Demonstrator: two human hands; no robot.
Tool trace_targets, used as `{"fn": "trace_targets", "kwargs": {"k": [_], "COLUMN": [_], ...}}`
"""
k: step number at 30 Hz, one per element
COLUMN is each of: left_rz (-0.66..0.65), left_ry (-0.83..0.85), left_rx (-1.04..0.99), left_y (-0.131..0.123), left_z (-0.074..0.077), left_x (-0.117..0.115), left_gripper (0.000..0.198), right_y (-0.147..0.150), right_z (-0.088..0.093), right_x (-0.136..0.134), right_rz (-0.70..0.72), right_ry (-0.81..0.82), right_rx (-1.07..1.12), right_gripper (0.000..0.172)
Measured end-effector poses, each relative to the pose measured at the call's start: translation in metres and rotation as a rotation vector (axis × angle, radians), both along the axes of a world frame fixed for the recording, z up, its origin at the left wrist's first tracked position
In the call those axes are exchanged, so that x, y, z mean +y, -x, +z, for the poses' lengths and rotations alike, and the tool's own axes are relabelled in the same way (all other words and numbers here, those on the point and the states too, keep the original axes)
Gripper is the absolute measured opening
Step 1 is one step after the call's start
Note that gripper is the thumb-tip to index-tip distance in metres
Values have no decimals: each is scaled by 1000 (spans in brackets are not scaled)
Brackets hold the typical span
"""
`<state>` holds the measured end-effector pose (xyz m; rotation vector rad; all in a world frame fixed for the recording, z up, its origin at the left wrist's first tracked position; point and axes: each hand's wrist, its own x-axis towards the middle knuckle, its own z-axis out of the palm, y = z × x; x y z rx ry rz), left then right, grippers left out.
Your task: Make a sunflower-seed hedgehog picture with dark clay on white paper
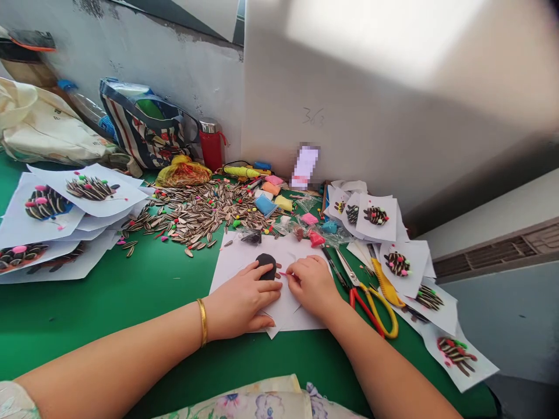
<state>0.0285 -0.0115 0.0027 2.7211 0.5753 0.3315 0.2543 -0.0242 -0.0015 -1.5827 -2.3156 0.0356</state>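
A white sheet of paper (257,256) lies on the green table (131,291) in front of me, with a dark lump of clay (265,265) stuck on it. My left hand (240,302) rests flat on the sheet, fingers stretched out and touching the lump's left side. My right hand (312,282) is closed in a pinch on a thin pink stick (286,274) whose tip points at the lump's right edge.
A heap of striped sunflower seeds (196,212) and coloured clay pieces (271,198) lies behind the sheet. Finished seed hedgehog sheets are stacked at left (65,203) and right (402,256). Red and yellow scissors (371,297) lie right of my hand. Bags (144,125) and a red flask (212,142) stand by the wall.
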Motion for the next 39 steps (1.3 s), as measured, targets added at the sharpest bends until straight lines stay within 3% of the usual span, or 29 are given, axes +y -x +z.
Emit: {"fn": "trace_targets", "kwargs": {"k": [11,22,39], "left_rz": [-3,-15,-18], "left_ry": [7,-3,4], "left_rx": [9,-23,1], "left_y": [0,1,1], "left_z": [0,0,0], "left_x": [1,2,2], "left_gripper": [50,48,47], "right_y": [2,-6,-5], "right_z": [-2,-6,-4], "right_x": [-1,7,5], "right_rz": [10,-71,-36], "right_ry": [-7,-102,-62], "right_rx": [9,-54,-86], "right_gripper": [10,16,16]}}
